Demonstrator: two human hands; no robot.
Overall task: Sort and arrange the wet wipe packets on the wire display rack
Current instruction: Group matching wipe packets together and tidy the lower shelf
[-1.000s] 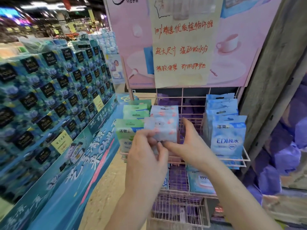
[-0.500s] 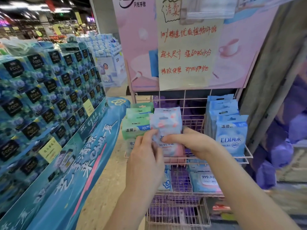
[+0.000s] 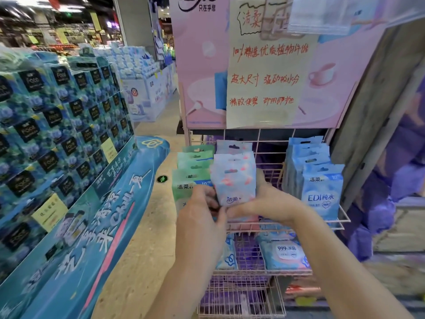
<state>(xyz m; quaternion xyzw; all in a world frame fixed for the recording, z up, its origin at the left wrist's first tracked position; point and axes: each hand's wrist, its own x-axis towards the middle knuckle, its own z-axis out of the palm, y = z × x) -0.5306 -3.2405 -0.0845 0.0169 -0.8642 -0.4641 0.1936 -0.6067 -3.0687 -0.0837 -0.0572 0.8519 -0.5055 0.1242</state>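
Where the frame starts at the far left, a wall of stacked blue tissue packs (image 3: 57, 134) runs off the edge with its labels smeared by blur. A teal promotional board (image 3: 103, 215) slopes below it toward the lower left corner. Left of centre, green packets (image 3: 192, 178) stand in a row on the top shelf of the wire rack (image 3: 239, 295), and the lower half of the front one is hidden behind the left hand (image 3: 202, 217). That hand's fingers curl round the lower left corner of the pink-patterned packet (image 3: 233, 183). This packet stands upright at the front of its own row, mid-shelf, just beside the green row, and both hands cover its bottom edge. The right hand (image 3: 264, 203) clamps its other side, thumb low across the front, fingers out of sight behind it. Above, a handwritten sign (image 3: 266, 81) hangs over a pink poster cut off at the top. Right of centre, blue EDI packets (image 3: 322, 192) stand well apart from the pink row. One shelf down, a 999 pack (image 3: 285, 252) lies partly hidden by the right forearm. At the far right, purple packs (image 3: 402, 180) are too blurred to read.
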